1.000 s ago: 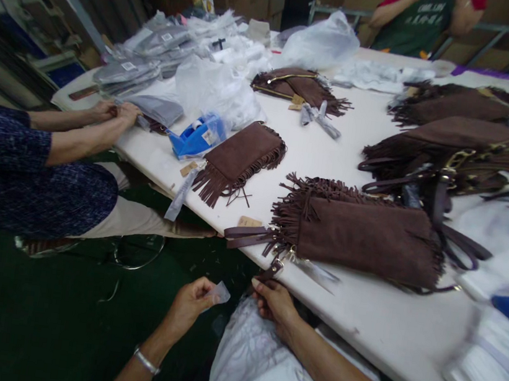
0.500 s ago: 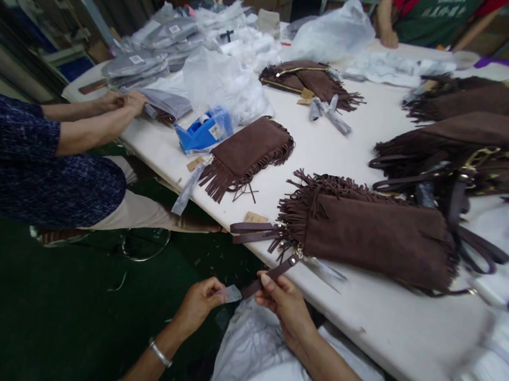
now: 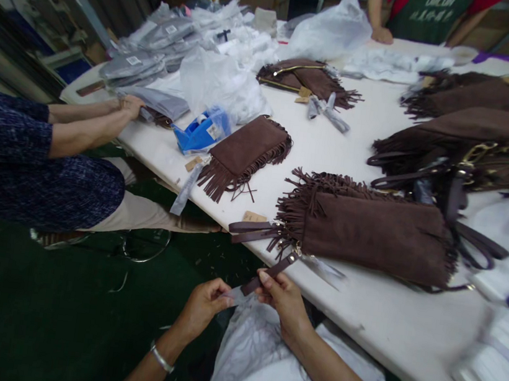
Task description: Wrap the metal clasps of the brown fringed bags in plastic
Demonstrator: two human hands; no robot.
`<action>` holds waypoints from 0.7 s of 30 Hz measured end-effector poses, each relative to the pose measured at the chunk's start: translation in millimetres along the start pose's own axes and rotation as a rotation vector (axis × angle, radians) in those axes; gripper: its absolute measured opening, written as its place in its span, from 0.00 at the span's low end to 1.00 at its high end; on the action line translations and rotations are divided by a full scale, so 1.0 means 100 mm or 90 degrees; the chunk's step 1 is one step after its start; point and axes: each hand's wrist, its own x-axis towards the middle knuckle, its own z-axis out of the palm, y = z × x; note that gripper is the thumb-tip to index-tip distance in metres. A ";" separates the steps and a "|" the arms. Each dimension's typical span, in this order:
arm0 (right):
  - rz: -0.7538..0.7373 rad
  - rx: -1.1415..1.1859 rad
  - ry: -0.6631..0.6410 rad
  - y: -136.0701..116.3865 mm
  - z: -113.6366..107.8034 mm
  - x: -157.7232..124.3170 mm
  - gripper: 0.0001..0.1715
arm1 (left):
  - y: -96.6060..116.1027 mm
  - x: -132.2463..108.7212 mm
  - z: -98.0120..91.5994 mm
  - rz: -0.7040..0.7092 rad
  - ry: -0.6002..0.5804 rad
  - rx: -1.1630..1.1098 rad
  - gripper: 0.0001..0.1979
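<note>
My right hand (image 3: 284, 301) pinches a brown wrist strap (image 3: 283, 265) that is clipped to a fringed brown bag (image 3: 374, 237) lying at the table's front edge. Between the thumb and fingers of my left hand (image 3: 204, 306) is a small clear plastic sleeve (image 3: 237, 296). The sleeve meets the free end of the strap; whether the strap end sits inside it I cannot tell. Beside the bag lie more brown straps (image 3: 251, 232) and a tan paper tag (image 3: 255, 217). A pointed metal blade (image 3: 324, 270) sticks out from under the bag.
A smaller fringed pouch (image 3: 249, 146) and a blue tape dispenser (image 3: 202, 130) are on the white table (image 3: 414, 327). Several brown bags (image 3: 481, 139) are heaped at right, plastic bags (image 3: 224, 80) at back left. One co-worker (image 3: 89, 125) works at left, another (image 3: 430, 14) stands behind the table.
My left hand has shifted slightly right, bringing the plastic sleeve up against the strap end. My right hand keeps its grip on the strap. The left co-worker's hands have moved a little.
</note>
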 end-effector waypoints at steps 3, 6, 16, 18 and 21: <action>-0.002 0.009 0.017 0.00 0.00 0.00 0.25 | -0.01 -0.01 0.00 0.005 -0.003 0.013 0.08; 0.002 0.014 0.015 0.00 -0.01 0.01 0.25 | 0.00 -0.02 0.01 0.016 0.002 0.041 0.06; 0.000 -0.003 0.008 0.04 -0.03 0.01 0.25 | 0.27 -0.11 0.11 0.089 0.061 0.188 0.04; -0.010 -0.024 0.005 0.03 -0.04 0.00 0.25 | 0.25 -0.11 0.12 0.071 0.071 0.155 0.05; -0.034 -0.061 -0.015 0.02 -0.04 0.00 0.24 | 0.19 -0.11 0.14 0.028 0.066 0.076 0.07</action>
